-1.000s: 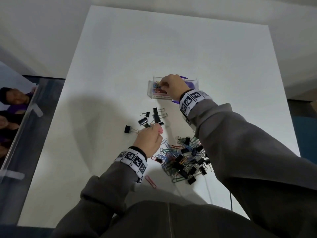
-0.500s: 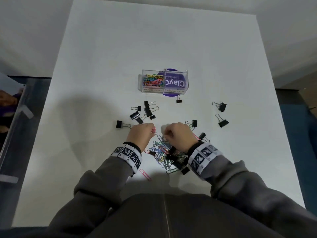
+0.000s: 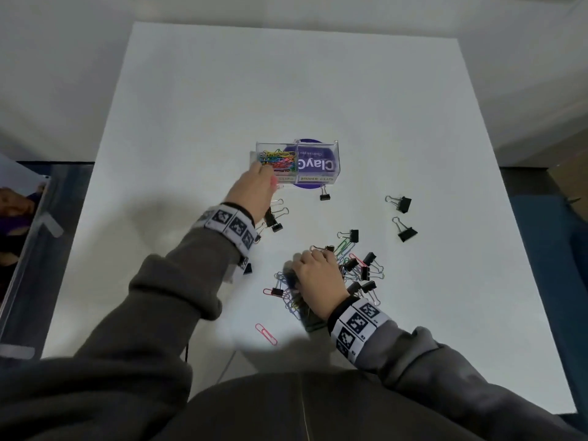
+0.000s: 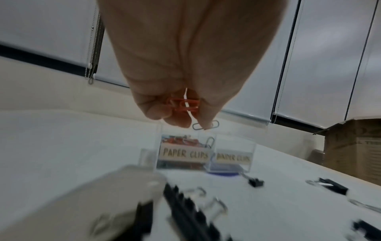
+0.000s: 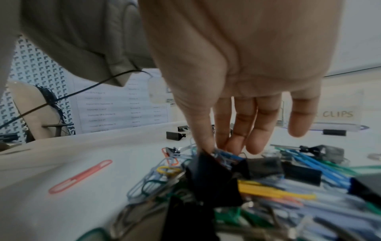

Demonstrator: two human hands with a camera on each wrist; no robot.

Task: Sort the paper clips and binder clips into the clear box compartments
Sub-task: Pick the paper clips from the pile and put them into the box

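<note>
The clear box (image 3: 334, 160) stands mid-table; its left compartment holds colourful paper clips (image 3: 279, 160), and its right one, labelled for binder clips, looks bare. My left hand (image 3: 270, 177) hovers at the box's front left corner and pinches red paper clips (image 4: 182, 104), with a grey one (image 4: 206, 126) at its fingertips. The labelled box (image 4: 231, 157) is just beyond. My right hand (image 3: 306, 256) reaches down onto the mixed pile of clips (image 3: 356, 272); its straight fingers (image 5: 237, 143) touch blue paper clips and a black binder clip (image 5: 208, 169).
Loose black binder clips lie right of the box (image 3: 402, 203), (image 3: 406, 233), in front of it (image 3: 324, 196) and under my left wrist (image 3: 273, 219). A lone red paper clip (image 3: 266, 334) lies near the front. A glass panel (image 3: 28, 249) borders the table's left.
My left hand has left the pile and travelled forward to the box's paper clip side, carrying red clips. My right hand came back from the box earlier and stays on the pile.
</note>
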